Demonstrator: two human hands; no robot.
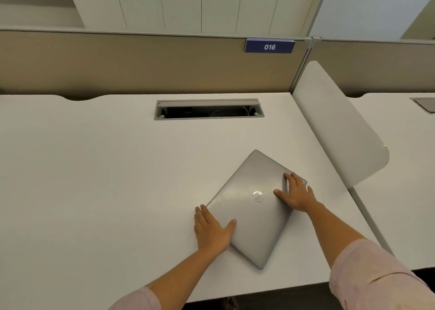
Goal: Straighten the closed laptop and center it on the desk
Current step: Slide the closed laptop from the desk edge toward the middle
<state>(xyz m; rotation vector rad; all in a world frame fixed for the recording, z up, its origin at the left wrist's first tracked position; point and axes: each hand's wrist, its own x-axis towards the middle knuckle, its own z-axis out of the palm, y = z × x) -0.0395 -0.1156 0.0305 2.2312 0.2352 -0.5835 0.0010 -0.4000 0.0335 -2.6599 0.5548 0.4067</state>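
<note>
Fingers [288, 176] of the right hand [297, 193] lie spread and flat across the far right corner of the closed laptop [249, 206], thumb reaching in toward the round logo [258, 196], while the left hand [211, 228] is pressed open against the near left edge, thumb [231, 223] on the lid and the other fingers extended along the bench [94, 180] just beside it. Neither hand grips; both rest open, palms down, bracing the machine from opposite corners.

The step in hand appears to be the turn itself. It would be done best as a slide rather than a lift: light, even downward pressure, the two hands pushing in opposite directions so that the laptop pivots about its middle until its long edges run parallel to the front of the bench, then a sideways push to the left (the cable hatch [209, 109] at the back looks a fair marker for the centre). Too much weight on one corner could make it skid off line.

The laptop is a slim, matt silver slab with rounded corners, lid shut, lying flat but skewed like a diamond, right of the bench's middle and close to the white side divider [339, 126], its near corner not far from the front edge.
</note>
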